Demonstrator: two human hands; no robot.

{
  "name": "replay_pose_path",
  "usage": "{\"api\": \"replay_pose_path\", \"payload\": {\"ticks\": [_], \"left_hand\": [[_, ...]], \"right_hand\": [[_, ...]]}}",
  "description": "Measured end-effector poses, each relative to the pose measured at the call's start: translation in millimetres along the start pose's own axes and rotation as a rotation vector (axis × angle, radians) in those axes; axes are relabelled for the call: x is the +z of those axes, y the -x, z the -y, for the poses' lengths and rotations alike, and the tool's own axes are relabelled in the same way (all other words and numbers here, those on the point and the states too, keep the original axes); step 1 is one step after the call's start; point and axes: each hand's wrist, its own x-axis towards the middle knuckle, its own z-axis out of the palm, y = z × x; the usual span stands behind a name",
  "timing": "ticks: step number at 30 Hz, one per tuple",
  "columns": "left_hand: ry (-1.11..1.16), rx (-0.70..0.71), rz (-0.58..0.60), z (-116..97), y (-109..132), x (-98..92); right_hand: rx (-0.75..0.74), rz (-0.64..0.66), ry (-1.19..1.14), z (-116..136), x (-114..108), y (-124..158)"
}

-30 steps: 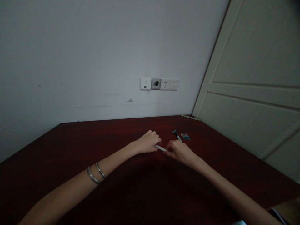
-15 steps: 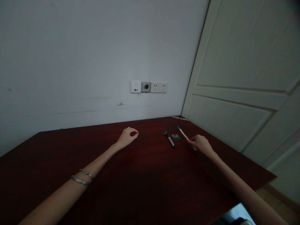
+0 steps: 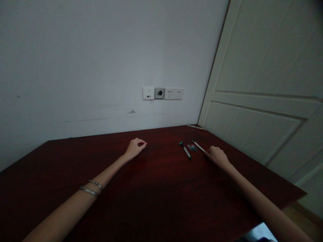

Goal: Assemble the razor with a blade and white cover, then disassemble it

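My right hand (image 3: 217, 156) is closed in a pinch on the near part of a thin white stick with a dark tip (image 3: 200, 147). The stick slants away to the left, low over the table, and its near end is hidden by the hand. Left of it lies a small clear packet with dark green pieces (image 3: 192, 148). A razor (image 3: 186, 151) with a pale handle and dark head rests beside the packet. Farther left, my left hand (image 3: 135, 148) hovers near the tabletop with thumb and forefinger pinched; anything between the fingertips is too small to make out.
The dark red table (image 3: 151, 188) meets a white wall with a row of sockets (image 3: 173, 93). A pale printed strip (image 3: 196, 127) lies at the far right corner. A white panelled door (image 3: 257, 121) stands along the right side.
The stick has swung flatter in my right hand, its near end now hidden behind the fingers. My left hand keeps its pinch and has shifted slightly left. The view has turned a little left.
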Motion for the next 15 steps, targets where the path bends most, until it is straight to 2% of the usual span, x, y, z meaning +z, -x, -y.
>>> {"api": "replay_pose_path", "payload": {"ticks": [8, 15], "left_hand": [[-0.006, 0.002, -0.005, 7, 4, -1.0], [-0.037, -0.035, 0.004, 21, 12, -6.7]], "right_hand": [[-0.025, 0.031, 0.027, 0, -4, 3], [0.007, 0.027, 0.003, 6, -24, 8]]}}
